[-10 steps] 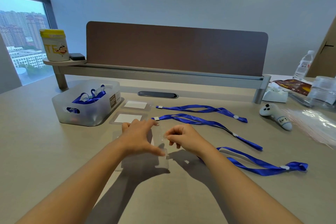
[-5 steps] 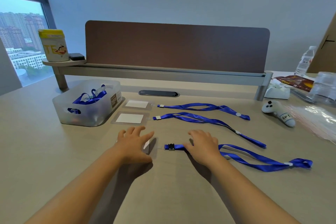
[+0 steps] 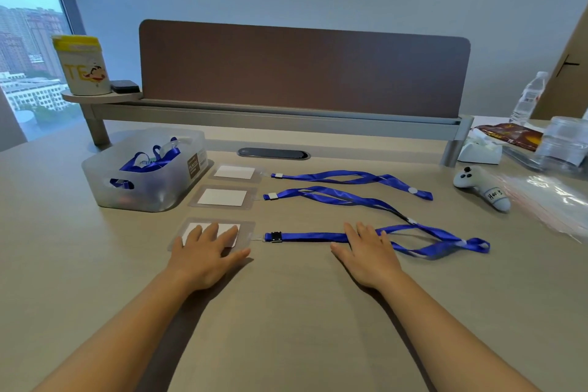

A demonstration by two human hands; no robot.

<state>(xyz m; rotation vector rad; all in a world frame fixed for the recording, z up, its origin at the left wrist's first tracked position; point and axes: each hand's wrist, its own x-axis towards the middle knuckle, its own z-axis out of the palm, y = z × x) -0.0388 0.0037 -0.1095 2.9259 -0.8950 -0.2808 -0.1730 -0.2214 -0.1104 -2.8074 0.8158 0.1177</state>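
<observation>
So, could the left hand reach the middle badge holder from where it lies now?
Probably yes: the left hand lies flat on the nearest badge holder, the middle badge holder just beyond it, nothing between.

Open tabletop [image 3: 292,321] across the lower half of the frame, between and to either side of the two forearms. At centre left, above the left hand [image 3: 205,256], two more badge holders [image 3: 222,197] in a column, with a translucent bin [image 3: 143,178] just beside them on the left. At centre right, around and past the right hand [image 3: 370,259], blue lanyards [image 3: 350,177] strung across the surface. Right edge crowded by a white controller [image 3: 480,189] and plastic bags [image 3: 553,200]. Upper middle closed off by a brown divider panel [image 3: 302,70] on a grey rail [image 3: 270,118].
</observation>
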